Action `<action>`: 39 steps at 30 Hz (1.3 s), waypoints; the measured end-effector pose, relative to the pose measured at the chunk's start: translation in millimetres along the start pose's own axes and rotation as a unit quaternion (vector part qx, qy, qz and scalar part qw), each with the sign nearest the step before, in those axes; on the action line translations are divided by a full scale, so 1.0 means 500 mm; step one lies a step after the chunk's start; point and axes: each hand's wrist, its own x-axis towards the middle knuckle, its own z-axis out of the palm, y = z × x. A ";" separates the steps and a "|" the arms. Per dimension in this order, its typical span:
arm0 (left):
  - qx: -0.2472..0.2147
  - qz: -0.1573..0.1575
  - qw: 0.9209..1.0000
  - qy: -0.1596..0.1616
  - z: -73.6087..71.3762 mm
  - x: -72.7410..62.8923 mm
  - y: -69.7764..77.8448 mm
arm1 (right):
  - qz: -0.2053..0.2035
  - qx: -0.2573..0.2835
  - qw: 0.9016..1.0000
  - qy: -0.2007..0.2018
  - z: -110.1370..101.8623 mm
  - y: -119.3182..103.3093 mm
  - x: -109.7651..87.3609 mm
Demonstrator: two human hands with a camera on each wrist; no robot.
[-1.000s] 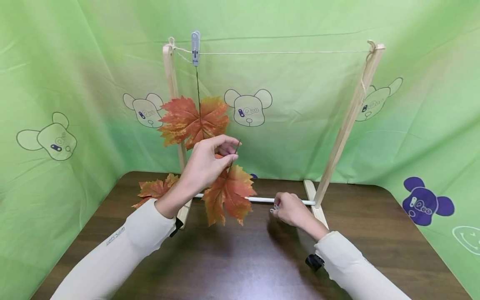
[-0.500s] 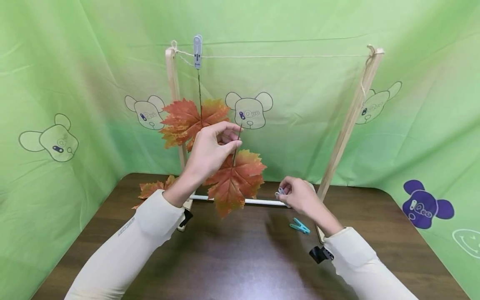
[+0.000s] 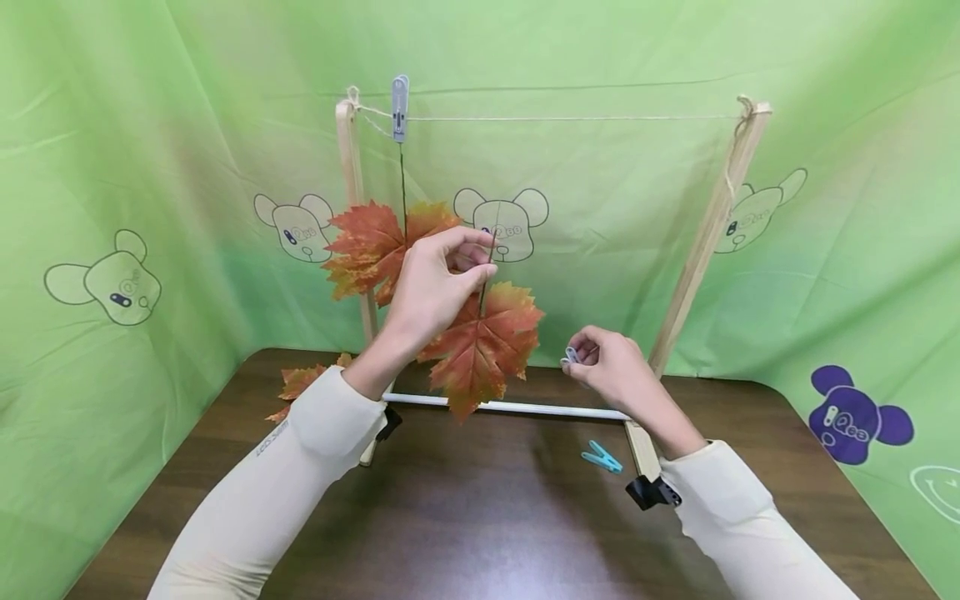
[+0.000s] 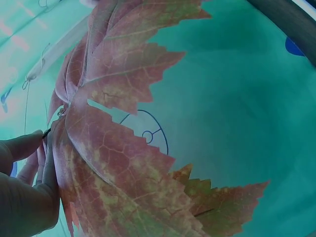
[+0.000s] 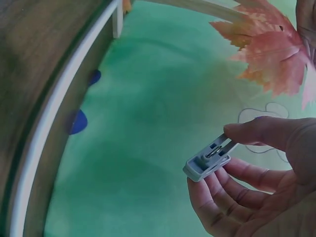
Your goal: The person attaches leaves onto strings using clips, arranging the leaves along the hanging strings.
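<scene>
My left hand (image 3: 438,279) pinches the dark stem of an orange-red artificial maple leaf (image 3: 483,346), which hangs below the fingers. In the left wrist view that leaf (image 4: 113,148) spreads large beside the thumb. My right hand (image 3: 615,367), raised above the table, holds a grey clothespin (image 5: 207,160) between thumb and fingers. Up on the string (image 3: 562,118), another grey clothespin (image 3: 400,108) grips the stem of a second maple leaf (image 3: 367,250), partly covered by my left hand.
A wooden frame with a left post (image 3: 348,158), right post (image 3: 708,237) and white crossbar (image 3: 540,409) stands on the brown table (image 3: 480,517). A blue clothespin (image 3: 602,457) lies near its right foot. Another maple leaf (image 3: 300,383) lies at left, partly behind my sleeve. Green cloth surrounds the table.
Both hands have risen, the left with its maple leaf and the right with the grey clothespin, lifted off from near the crossbar. The blue clothespin on the table has come into view.
</scene>
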 end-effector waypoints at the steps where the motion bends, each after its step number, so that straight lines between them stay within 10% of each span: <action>1: -0.003 0.001 1.000 0.001 0.001 0.002 0.000 | -0.002 0.002 1.000 0.003 -0.003 -0.002 0.000; 39: -0.049 0.006 0.999 0.009 0.026 0.050 0.015 | -0.056 0.045 0.995 0.073 -0.080 -0.057 -0.003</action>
